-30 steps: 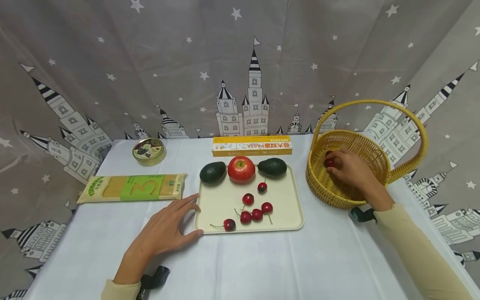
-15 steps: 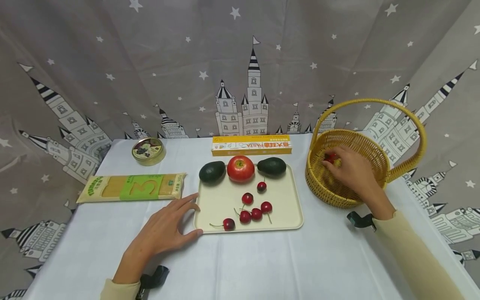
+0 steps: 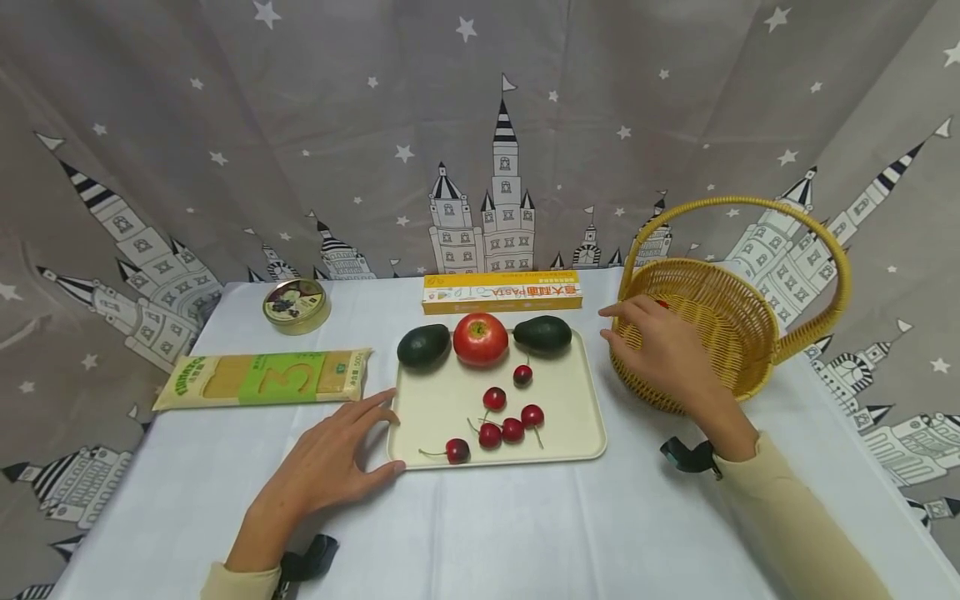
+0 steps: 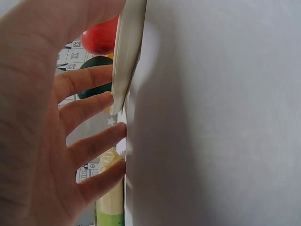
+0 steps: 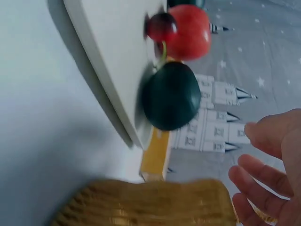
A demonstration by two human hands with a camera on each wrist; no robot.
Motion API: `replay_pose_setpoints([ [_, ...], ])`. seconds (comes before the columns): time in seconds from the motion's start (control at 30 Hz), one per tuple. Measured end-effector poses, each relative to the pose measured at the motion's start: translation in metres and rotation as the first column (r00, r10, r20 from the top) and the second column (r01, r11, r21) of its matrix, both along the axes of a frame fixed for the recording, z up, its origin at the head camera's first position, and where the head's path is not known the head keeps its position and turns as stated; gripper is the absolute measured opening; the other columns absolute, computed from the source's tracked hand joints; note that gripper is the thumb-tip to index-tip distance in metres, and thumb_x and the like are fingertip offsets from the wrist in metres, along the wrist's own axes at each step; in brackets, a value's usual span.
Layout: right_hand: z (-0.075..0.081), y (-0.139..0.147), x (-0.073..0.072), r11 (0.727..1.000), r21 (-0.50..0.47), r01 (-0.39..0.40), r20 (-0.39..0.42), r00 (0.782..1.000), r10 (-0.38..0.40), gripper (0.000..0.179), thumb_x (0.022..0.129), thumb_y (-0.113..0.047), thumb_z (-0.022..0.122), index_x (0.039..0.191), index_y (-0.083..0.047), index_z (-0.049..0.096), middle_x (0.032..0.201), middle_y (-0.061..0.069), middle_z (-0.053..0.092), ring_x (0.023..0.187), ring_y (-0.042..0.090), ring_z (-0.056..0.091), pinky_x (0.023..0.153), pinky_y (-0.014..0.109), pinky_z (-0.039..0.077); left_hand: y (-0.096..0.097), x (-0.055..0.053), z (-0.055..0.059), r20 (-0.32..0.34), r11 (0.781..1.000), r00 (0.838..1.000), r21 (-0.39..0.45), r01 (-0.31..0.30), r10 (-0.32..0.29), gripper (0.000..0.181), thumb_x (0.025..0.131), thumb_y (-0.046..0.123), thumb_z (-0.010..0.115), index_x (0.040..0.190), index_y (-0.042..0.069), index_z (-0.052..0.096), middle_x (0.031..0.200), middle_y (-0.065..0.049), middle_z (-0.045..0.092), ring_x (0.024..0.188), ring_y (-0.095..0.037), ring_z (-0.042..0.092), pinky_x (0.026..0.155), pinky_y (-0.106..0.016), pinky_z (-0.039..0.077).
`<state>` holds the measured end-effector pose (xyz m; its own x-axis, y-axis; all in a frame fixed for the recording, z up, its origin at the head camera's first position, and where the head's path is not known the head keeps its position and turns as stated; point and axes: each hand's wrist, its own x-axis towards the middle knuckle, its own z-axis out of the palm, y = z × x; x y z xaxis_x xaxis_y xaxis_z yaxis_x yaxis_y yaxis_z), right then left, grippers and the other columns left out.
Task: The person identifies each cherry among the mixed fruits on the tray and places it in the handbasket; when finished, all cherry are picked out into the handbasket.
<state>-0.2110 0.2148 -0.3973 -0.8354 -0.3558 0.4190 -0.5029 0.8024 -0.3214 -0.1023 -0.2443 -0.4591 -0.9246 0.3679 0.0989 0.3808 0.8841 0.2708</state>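
My left hand (image 3: 322,462) rests its fingertips and thumb against the left rim of a cream tray (image 3: 438,400); the left wrist view has these fingers (image 4: 96,143) spread along the tray's edge. On the tray lie several red cherries (image 3: 490,435) with stems, a red tomato (image 3: 481,339) and two dark green avocados (image 3: 424,345) (image 3: 543,335). My right hand (image 3: 663,350) hangs over the left side of a yellow wicker basket (image 3: 738,333), with nothing between its parted fingers and thumb. A bit of red cherry (image 3: 663,304) shows inside the basket, mostly hidden behind that hand.
A yellow and white pasta box (image 3: 502,292) stands behind the tray. To the left are a bag of pasta (image 3: 266,377) and a round tin (image 3: 296,306). The basket's tall handle (image 3: 750,202) arches above it. A grey castle-print curtain (image 3: 315,83) backs the white-covered table.
My right hand has let go of a cherry inside the basket and moved left, out over the rim. My left hand stays at the tray's edge.
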Motion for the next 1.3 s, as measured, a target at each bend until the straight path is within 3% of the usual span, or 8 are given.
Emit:
replay_pose_setpoints([
  [0.2,-0.010,-0.021,0.004,0.995,-0.026,-0.091,0.040,0.995,0.092,0.030,0.094,-0.015,0.084,0.122,-0.009,0.076,0.112,0.011,0.072,0.094,0.029,0.073,0.072,0.041,0.062,0.000,0.000,-0.001,0.010,1.000,1.000,-0.003,-0.005,0.005,0.057,0.084,0.058,0.085,0.127,0.024,0.069,0.165,-0.002,0.050,0.144,-0.033,0.055,0.110,-0.058,0.053],
  [0.43,-0.013,-0.046,0.005,0.981,-0.035,-0.189,0.090,0.977,0.192,0.034,0.093,-0.012,0.084,0.125,-0.006,0.075,0.115,0.016,0.072,0.097,0.033,0.074,0.079,0.046,0.064,-0.001,0.000,0.000,0.011,1.000,1.000,-0.005,-0.009,0.009,0.056,0.085,0.059,0.084,0.127,0.024,0.069,0.166,-0.003,0.050,0.144,-0.033,0.055,0.109,-0.058,0.053],
  [0.6,-0.014,-0.062,0.006,0.976,-0.007,-0.216,0.174,0.961,0.214,0.034,0.095,-0.017,0.083,0.127,-0.007,0.074,0.123,0.015,0.071,0.105,0.034,0.075,0.092,0.051,0.064,-0.001,-0.001,0.001,0.011,1.000,1.000,-0.001,-0.006,0.006,0.055,0.086,0.059,0.083,0.127,0.025,0.069,0.166,-0.003,0.050,0.144,-0.033,0.056,0.108,-0.059,0.053],
  [0.93,-0.030,-0.084,0.010,0.968,0.031,-0.249,0.268,0.935,0.232,0.034,0.096,-0.015,0.080,0.129,-0.009,0.073,0.126,0.011,0.070,0.105,0.026,0.074,0.089,0.044,0.064,-0.002,0.001,-0.001,0.010,1.000,1.000,0.006,-0.006,0.006,0.056,0.085,0.058,0.084,0.127,0.025,0.069,0.166,-0.002,0.050,0.143,-0.032,0.056,0.107,-0.057,0.055],
  [1.13,-0.037,-0.092,0.015,0.964,0.067,-0.257,0.277,0.933,0.230,0.034,0.095,-0.015,0.081,0.128,-0.010,0.073,0.131,0.010,0.070,0.106,0.024,0.073,0.098,0.047,0.062,-0.002,0.000,-0.001,0.010,1.000,1.000,0.005,-0.004,0.004,0.055,0.085,0.059,0.084,0.126,0.025,0.069,0.165,-0.002,0.050,0.143,-0.033,0.057,0.107,-0.058,0.055],
  [1.3,-0.039,-0.095,0.017,0.965,0.072,-0.253,0.289,0.931,0.223,0.035,0.094,-0.015,0.083,0.129,-0.011,0.075,0.127,0.007,0.069,0.098,0.019,0.070,0.092,0.041,0.062,-0.003,0.001,-0.002,0.004,1.000,1.000,0.005,-0.001,0.001,0.054,0.085,0.059,0.083,0.126,0.025,0.068,0.165,-0.002,0.050,0.142,-0.033,0.057,0.106,-0.058,0.055],
])
